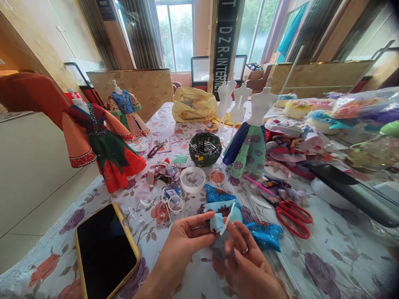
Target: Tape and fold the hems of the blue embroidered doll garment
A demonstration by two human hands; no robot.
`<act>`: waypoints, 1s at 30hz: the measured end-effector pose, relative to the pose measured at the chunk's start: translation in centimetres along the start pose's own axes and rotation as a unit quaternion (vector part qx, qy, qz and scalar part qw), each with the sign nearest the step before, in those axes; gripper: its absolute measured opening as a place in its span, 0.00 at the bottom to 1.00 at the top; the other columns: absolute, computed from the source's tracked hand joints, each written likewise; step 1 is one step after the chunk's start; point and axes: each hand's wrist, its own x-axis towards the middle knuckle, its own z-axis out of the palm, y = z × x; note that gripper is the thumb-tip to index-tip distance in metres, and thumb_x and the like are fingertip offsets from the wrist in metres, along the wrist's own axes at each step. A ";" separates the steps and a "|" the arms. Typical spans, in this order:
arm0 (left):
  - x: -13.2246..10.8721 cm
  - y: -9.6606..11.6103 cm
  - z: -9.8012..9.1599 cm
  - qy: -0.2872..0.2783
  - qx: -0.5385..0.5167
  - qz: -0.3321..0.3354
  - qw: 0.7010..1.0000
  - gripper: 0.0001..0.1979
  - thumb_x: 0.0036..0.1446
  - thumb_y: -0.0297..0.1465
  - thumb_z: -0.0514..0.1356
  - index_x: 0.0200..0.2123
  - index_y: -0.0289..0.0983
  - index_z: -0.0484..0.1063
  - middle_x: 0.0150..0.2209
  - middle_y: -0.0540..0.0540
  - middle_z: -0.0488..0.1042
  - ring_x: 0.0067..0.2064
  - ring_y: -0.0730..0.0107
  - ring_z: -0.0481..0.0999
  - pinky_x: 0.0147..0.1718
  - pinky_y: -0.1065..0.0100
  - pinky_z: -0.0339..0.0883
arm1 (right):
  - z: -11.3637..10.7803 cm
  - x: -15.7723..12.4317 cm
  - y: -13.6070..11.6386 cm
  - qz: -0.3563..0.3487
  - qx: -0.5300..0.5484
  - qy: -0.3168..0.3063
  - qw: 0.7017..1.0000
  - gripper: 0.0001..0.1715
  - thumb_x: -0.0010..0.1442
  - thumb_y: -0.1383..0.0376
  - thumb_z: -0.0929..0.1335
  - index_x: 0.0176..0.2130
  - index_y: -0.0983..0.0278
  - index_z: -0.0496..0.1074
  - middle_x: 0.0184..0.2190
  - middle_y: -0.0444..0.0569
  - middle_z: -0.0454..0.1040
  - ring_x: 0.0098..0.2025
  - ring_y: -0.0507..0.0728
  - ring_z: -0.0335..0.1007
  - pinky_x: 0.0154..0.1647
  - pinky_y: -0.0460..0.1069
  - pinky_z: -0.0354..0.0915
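My left hand is closed, its thumb and index finger on the edge of a small light-blue doll garment piece with dark red flower prints. Close beside it, my right hand has its fingers curled at a thin white strip, which stands tilted in front of the cloth. A ring shows on one right finger. Bright blue patterned fabric extends to the right of the garment piece, and another blue part lies behind it.
Red-handled scissors lie right of my hands; a yellow-cased phone lies left. Beyond are a white tape roll, a dark woven basket, a mannequin in a green skirt, and a doll dress. Fabric scraps heap at right.
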 end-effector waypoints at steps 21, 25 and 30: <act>-0.8 -0.5 1.1 0.054 -0.099 -0.017 0.994 0.22 0.38 0.25 0.72 0.41 0.40 0.79 0.36 0.47 0.80 0.38 0.73 0.75 0.40 0.74 0.64 | 1.5 -1.2 0.3 -0.004 0.020 0.031 0.999 0.23 0.49 0.65 0.76 0.45 0.49 0.74 0.56 0.42 0.71 0.15 0.41 0.64 0.32 0.47 0.72; -0.8 -0.5 1.2 0.048 -0.107 -0.024 0.993 0.23 0.37 0.25 0.72 0.42 0.40 0.79 0.35 0.48 0.80 0.37 0.73 0.75 0.39 0.74 0.65 | 1.5 -1.2 0.4 -0.009 0.012 0.039 0.999 0.24 0.47 0.65 0.76 0.45 0.48 0.74 0.56 0.43 0.70 0.15 0.42 0.62 0.30 0.49 0.72; -0.9 -0.3 1.3 0.058 -0.108 -0.027 0.992 0.22 0.38 0.24 0.71 0.42 0.39 0.78 0.38 0.47 0.81 0.39 0.73 0.75 0.41 0.73 0.65 | 1.3 -1.2 0.8 -0.022 0.000 0.041 0.999 0.23 0.48 0.63 0.75 0.45 0.47 0.74 0.56 0.43 0.70 0.15 0.41 0.61 0.24 0.46 0.68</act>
